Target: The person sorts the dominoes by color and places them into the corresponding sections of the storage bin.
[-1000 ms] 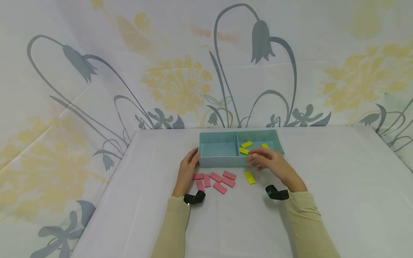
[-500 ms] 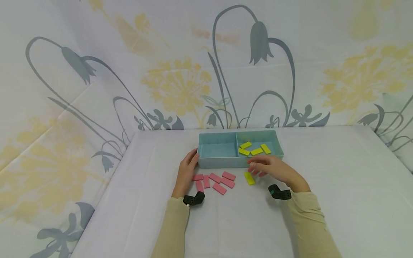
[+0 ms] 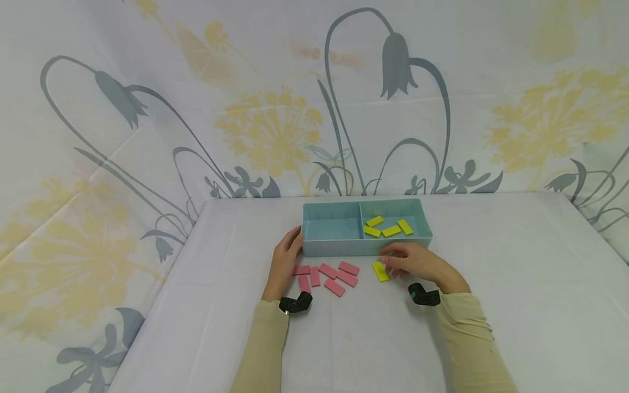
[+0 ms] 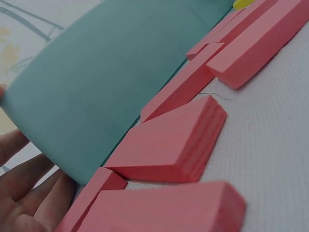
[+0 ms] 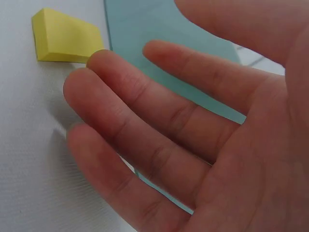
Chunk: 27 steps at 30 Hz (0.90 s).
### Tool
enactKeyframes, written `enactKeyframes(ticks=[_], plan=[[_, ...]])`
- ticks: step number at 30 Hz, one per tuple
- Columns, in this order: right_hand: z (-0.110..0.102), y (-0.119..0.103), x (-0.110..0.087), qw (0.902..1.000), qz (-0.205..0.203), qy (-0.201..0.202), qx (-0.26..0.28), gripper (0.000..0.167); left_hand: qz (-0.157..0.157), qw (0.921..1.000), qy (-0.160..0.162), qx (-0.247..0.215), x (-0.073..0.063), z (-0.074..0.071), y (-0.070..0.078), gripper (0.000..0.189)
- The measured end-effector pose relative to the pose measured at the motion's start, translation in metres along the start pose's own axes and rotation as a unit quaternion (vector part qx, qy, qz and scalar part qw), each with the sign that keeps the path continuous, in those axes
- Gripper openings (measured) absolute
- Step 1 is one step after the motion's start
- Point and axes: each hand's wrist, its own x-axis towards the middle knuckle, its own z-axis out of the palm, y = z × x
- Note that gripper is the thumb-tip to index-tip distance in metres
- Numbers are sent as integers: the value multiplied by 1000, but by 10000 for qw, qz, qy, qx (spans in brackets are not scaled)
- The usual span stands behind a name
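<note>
Right hand [image 3: 416,263] poised on the near side of a pale-blue box [image 3: 339,249], fingers lightly bent, thumb and fingertips apart, just right of a yellow block [image 3: 380,271] lying on white cloth [image 3: 373,349]; from where I stand, I cannot tell whether a fingertip meets it. Left hand [image 3: 283,261] rests against the left end of the box, its fingers laid along that side.

Seven pink blocks [image 3: 334,287] lie scattered on the cloth near the left half of the box, between the left hand and the yellow block, several crowded close together. Four more yellow blocks [image 3: 391,231] lie inside the box, all right of its divider [image 3: 361,220].

Tan sleeves [image 3: 260,349] cover both arms, a black device [image 3: 424,295] at each wrist. On the far side rises a pale backdrop [image 3: 275,125] printed with yellow and grey flowers.
</note>
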Motion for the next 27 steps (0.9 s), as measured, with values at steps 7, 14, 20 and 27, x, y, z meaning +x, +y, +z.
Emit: enactKeyframes(ticks=[7, 14, 20, 27], plan=[[3, 3, 3, 9999, 135, 33, 16, 39, -121, 9999, 5, 60, 0, 0, 0, 61], [9, 2, 7, 9995, 207, 181, -177, 35, -81, 9999, 3, 94, 0, 0, 1, 62], [15, -4, 11, 9983, 312, 232, -438, 32, -79, 9999, 5, 105, 0, 0, 1, 59], [23, -7, 15, 9947, 431, 265, -891, 33, -85, 9999, 3, 56, 0, 0, 1, 43]])
